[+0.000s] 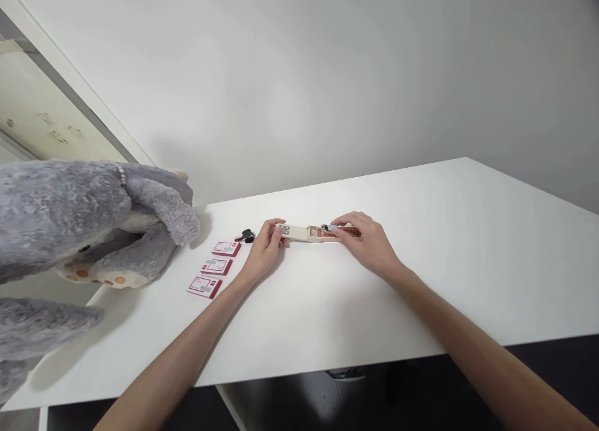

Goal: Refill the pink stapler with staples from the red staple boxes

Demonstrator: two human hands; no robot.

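A long, narrow cream case point(298, 232) lies opened out across the white table. Its right part shows a reddish-brown patterned inside, and a silvery patch marks its left end. My left hand point(267, 247) is closed on that left end, with the thumb in front and fingers behind. Over the right part, my right hand point(367, 239) pinches a small silver metal piece point(326, 227) between thumb and fingers. What kind of piece it is, I cannot make out. The right hand partly hides the case's right end.
Three small red-and-white boxes point(216, 266) lie in a row to the left. A key with a black head point(248, 236) lies behind them. A big grey plush toy point(159, 200) covers the table's left side. A white wall point(299, 106) rises behind the table point(468, 262).
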